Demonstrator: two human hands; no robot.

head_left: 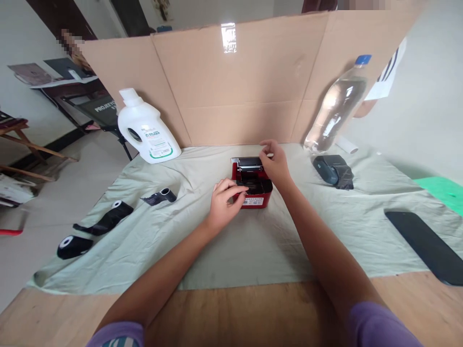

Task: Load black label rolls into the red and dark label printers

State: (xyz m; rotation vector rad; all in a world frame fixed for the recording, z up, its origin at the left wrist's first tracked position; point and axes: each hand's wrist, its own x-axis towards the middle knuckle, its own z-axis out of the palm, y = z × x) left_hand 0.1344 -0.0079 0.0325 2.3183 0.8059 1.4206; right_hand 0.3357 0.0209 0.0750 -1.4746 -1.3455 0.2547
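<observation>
A small red printer (268, 198) with its lid (249, 161) raised stands on the cloth in front of me. Black material shows inside its compartment, and a white label is on its front. My left hand (224, 201) is at the printer's left front, thumb and forefinger pinched together over the compartment; what lies between them is too small to make out. At the lid's right end, my right hand (277, 166) has its thumb and bent fingers closed on the lid's edge. The fingers partly hide that corner.
Several black rolls (113, 218) lie on the pale green cloth (231, 255) at left. A white detergent bottle (146, 127) and a large clear bottle (338, 108) lean against the cardboard (238, 91). At right are a computer mouse (325, 169) and a dark phone (427, 246).
</observation>
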